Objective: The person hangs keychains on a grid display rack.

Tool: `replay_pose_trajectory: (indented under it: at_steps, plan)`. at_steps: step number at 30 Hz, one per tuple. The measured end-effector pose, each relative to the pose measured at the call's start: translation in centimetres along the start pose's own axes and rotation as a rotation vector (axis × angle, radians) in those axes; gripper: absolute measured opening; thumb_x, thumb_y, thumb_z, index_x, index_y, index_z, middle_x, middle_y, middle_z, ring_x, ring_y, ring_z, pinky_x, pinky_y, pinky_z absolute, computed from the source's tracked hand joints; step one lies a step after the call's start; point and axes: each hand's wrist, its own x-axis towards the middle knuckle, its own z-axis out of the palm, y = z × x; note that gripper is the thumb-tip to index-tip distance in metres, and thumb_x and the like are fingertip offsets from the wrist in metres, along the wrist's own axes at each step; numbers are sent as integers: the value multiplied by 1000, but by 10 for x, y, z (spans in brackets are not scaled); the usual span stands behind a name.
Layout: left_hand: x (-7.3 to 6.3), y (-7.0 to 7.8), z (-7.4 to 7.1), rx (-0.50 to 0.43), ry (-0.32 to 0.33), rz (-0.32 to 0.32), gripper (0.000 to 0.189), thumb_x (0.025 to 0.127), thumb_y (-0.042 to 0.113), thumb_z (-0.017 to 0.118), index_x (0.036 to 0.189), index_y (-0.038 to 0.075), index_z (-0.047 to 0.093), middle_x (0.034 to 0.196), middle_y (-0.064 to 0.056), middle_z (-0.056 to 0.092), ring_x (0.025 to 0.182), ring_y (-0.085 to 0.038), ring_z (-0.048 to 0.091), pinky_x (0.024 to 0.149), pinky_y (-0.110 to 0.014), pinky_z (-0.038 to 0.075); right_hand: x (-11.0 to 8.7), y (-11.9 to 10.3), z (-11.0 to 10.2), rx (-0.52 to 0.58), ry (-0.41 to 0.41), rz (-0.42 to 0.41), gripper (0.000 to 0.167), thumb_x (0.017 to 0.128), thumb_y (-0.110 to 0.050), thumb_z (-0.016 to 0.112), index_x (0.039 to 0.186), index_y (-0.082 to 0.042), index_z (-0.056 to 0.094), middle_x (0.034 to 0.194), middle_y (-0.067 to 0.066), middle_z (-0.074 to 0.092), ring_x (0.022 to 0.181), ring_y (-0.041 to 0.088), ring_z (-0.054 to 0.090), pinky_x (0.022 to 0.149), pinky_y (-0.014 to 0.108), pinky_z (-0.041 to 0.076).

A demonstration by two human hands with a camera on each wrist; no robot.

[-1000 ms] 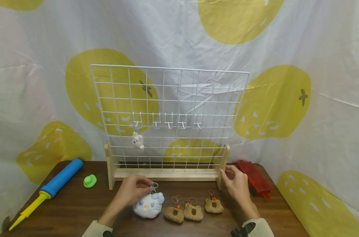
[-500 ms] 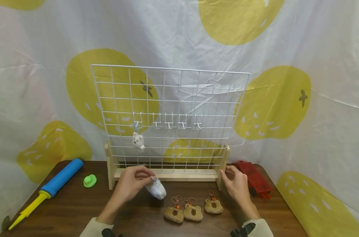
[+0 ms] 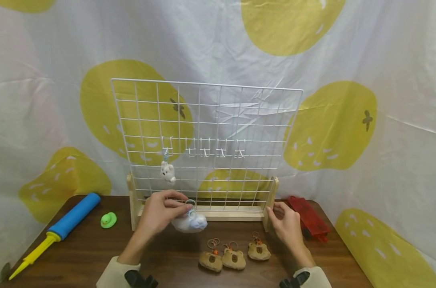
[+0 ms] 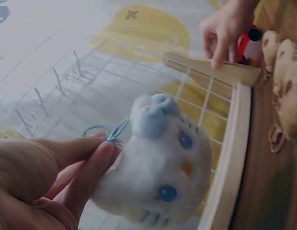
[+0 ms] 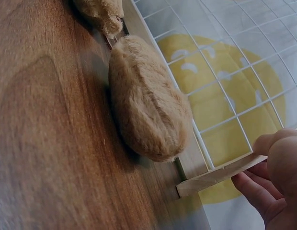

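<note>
My left hand [image 3: 162, 212] pinches the blue ring and cord of a white plush cat-face keychain [image 4: 158, 167] between thumb and fingertips. The plush, with its blue bow and eyes, hangs clear of the table in front of the wire grid rack [image 3: 203, 85]. My right hand [image 3: 285, 220] holds the rack's right wooden upright [image 5: 215, 177], thumb on one side and fingers on the other. A small white plush charm [image 3: 167, 172] hangs from the leftmost hook; several bare white hooks [image 3: 221, 152] line the same row to its right.
Three brown plush keychains [image 3: 234, 259] lie on the table [image 3: 175, 272] between the hands. A green toy duck [image 3: 108, 220] and a blue and yellow pump [image 3: 72, 214] are at left. A red translucent object [image 3: 311, 220] lies behind my right hand.
The white plush keychain has come up off the table and towards the rack in my left hand, turning as it rose. My right hand stays at the upright.
</note>
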Motion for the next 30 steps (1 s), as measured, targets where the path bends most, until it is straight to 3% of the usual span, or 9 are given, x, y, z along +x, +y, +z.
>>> replay_pose_trajectory:
  at_steps: [8, 14, 19, 30]
  plan:
    - [4, 29, 1, -121, 90, 64, 28, 89, 25, 91, 104, 4, 80, 94, -13, 85, 75, -20, 83, 70, -30, 68, 0, 0, 0, 3, 2, -1, 16, 93, -7, 85, 104, 2, 79, 100, 21, 83, 94, 36, 83, 76, -5, 47]
    - [11, 49, 4, -128, 255, 218, 22, 90, 25, 91, 99, 7, 82, 87, -12, 84, 70, -15, 81, 66, -29, 68, 0, 0, 0, -2, 5, -8, 16, 93, -7, 85, 104, 2, 79, 99, 21, 83, 93, 36, 83, 76, -5, 47]
    - [18, 62, 6, -197, 357, 337, 17, 91, 16, 90, 98, 4, 81, 90, -15, 84, 72, -14, 82, 66, -33, 68, 0, 0, 1, -2, 1, -5, 15, 94, -8, 85, 104, 2, 79, 99, 20, 83, 93, 35, 83, 76, -2, 50]
    - [30, 81, 8, -209, 440, 398, 21, 94, 18, 87, 96, -2, 81, 90, -19, 83, 69, -11, 81, 64, -31, 67, 0, 1, 1, -5, 5, -4, 16, 93, -8, 85, 104, 2, 79, 99, 20, 83, 94, 35, 83, 77, -3, 49]
